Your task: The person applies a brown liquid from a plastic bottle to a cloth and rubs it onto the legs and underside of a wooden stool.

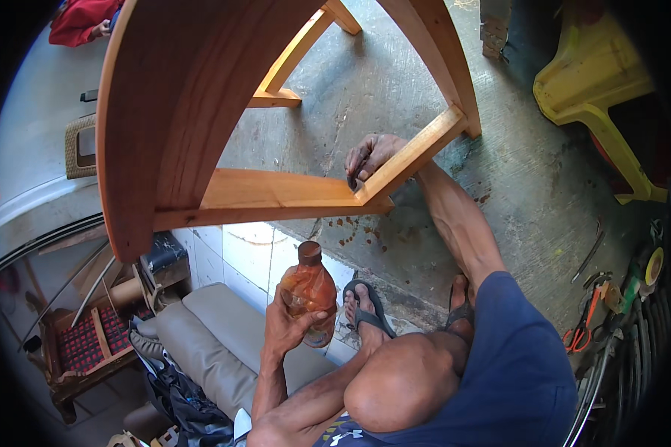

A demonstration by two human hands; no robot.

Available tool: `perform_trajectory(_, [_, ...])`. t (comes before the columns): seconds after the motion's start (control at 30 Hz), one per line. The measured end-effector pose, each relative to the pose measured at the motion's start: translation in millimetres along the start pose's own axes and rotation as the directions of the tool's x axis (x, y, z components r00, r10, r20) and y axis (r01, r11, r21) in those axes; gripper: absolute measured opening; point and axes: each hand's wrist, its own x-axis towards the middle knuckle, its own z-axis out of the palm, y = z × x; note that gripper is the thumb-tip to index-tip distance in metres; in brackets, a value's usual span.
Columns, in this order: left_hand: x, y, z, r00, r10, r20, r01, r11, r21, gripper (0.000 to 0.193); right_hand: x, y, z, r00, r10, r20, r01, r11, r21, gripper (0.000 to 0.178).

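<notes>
My left hand (283, 322) is wrapped round a clear plastic bottle (317, 287) with a brown cap. Reddish-brown stain coats much of its inside, and it is held upright. My right arm reaches past a slanted rail of a varnished wooden furniture frame (283, 192). At the inner corner where that rail meets a long curved piece, my right hand (379, 153) has its fingers pinched together against the wood. A small dark wad (353, 182) shows at the fingertips; its kind is hard to make out.
Brown drips spot the concrete floor (410, 246) below the frame. A yellow plastic stool (589, 82) stands at the far right, with orange-handled scissors (583, 324) and other tools nearer. Grey cushions (224, 343) lie at the left, near a chair frame (89, 339) with red-and-black webbing.
</notes>
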Motion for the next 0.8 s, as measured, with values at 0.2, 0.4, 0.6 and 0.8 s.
perform_trajectory(0.2, [16.6, 6.8, -7.6, 0.999, -0.019, 0.045, 0.02, 1.0, -0.016, 0.097, -22.4, -15.5, -4.7, 0.936, 0.308, -0.167, -0.343, 0.903, -0.258, 0.024])
perform_trajectory(0.4, [0.1, -7.3, -8.8, 1.0, -0.007, 0.004, 0.007, 0.998, 0.06, 0.092, -4.0, -5.9, 20.3, 0.947, 0.233, -0.223, -0.259, 0.961, -0.099, 0.02])
perform_trajectory(0.6, [2.9, -9.5, -7.3, 0.999, 0.011, -0.036, -0.015, 0.992, -0.124, 0.09, -7.0, 6.0, 27.7, 0.943, 0.154, -0.296, -0.171, 0.985, -0.03, 0.027])
perform_trajectory(0.8, [14.6, 10.1, -5.3, 0.999, -0.007, 0.049, 0.008, 1.0, -0.015, 0.099, -47.5, 23.7, 7.5, 0.886, 0.12, -0.447, -0.224, 0.957, -0.186, 0.03])
